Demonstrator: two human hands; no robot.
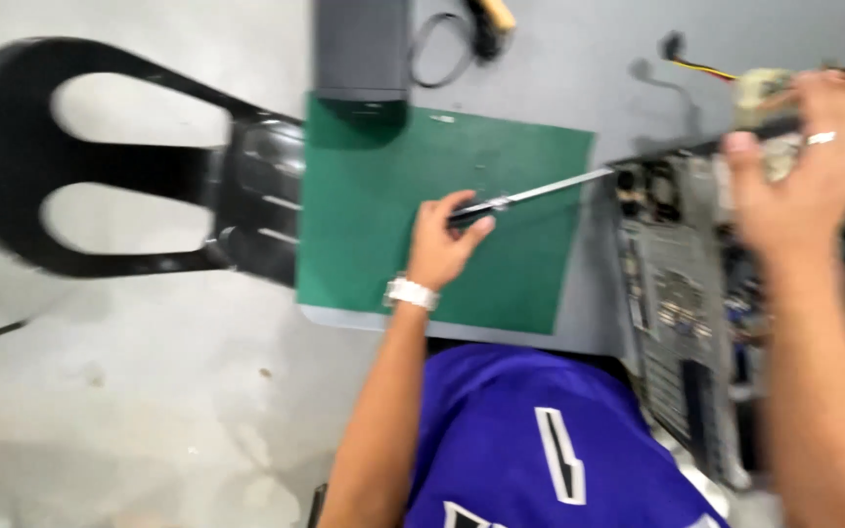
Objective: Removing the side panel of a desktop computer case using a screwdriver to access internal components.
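- Black chair (100, 166), left of the green mat (383, 196): blurred by motion, so its back shows only as a dark frame with two openings; its seat touches the mat's left edge.
- Dark box (362, 49), at the mat's far edge: cut off by the top of the view, its kind not readable.
- Black cable (442, 49), just right of the box and beyond the mat: looped, partly out of view.
- Left hand (442, 244), over the middle of the mat: fingers curled tight around the dark handle of a screwdriver (511, 200); a pale watch (413, 292) sits on the wrist.
- Screwdriver: its bright shaft runs from the hand across the mat's right part, tip at the corner of the open computer case (677, 293).
- Open computer case, right of the mat: lies on its side and holds a circuit board and wiring, all smeared by blur; its lower end is cut off.
- Right hand (804, 166), above the case's far edge: fingers spread and bent over a pale connector block (760, 88) with coloured wires (701, 68); whether it grips or merely touches cannot be told.
- Purple shirt (540, 440), nearer than the mat: fills the bottom edge.
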